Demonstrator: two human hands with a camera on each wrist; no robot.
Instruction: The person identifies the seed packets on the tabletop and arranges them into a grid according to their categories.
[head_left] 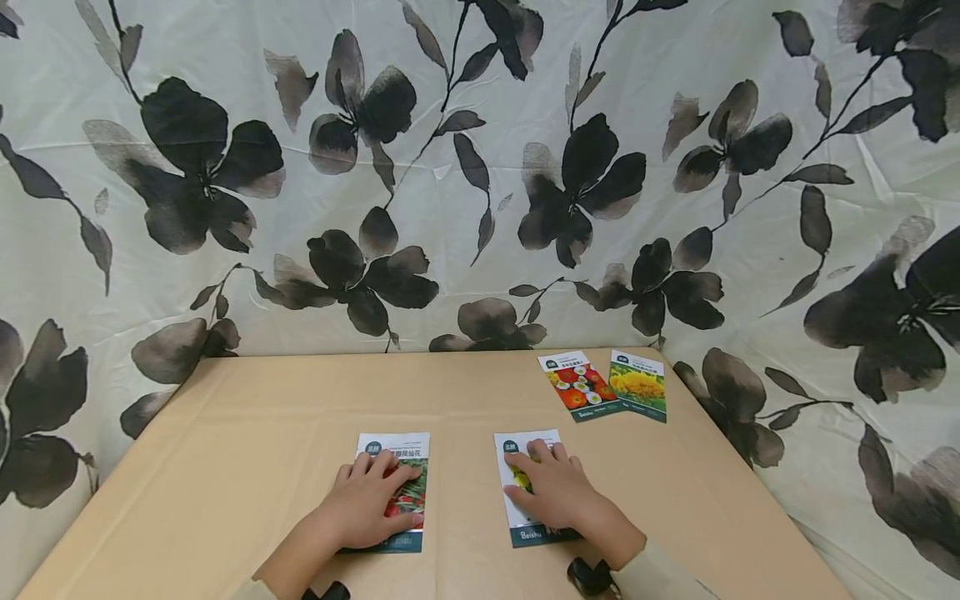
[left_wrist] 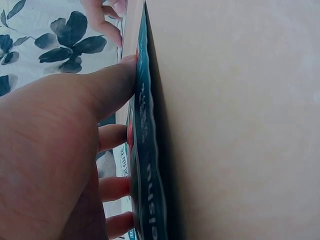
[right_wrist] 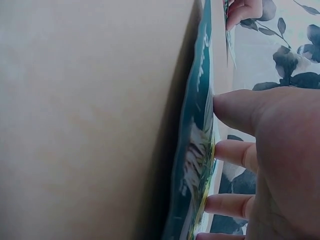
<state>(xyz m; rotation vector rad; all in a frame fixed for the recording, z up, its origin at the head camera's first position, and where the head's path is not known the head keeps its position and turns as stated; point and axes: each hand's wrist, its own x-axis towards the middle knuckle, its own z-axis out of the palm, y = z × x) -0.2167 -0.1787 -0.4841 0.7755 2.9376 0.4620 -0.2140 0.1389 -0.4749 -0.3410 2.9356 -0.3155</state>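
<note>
In the head view my left hand [head_left: 367,502] lies spread on a flower seed packet [head_left: 405,543], its fingertips and thumb touching the printed front. My right hand [head_left: 564,493] rests the same way on a second seed packet [head_left: 529,535], one with yellow in its picture and a dark band along the bottom. The hands cover part of both pictures. From the left wrist, the thumb [left_wrist: 117,82] and fingertips press on the packet's face, and its near edge [left_wrist: 150,165] shows side-on. The right wrist view has the right thumb [right_wrist: 235,107] and fingers against the other packet [right_wrist: 187,165].
Two more seed packets lie near the table's far right corner, a red-flowered one [head_left: 573,383] slightly overlapping a yellow-flowered one [head_left: 637,385]. The tan table [head_left: 247,433] ends at a white cloth [head_left: 465,208] printed with dark flowers, behind it and along its sides.
</note>
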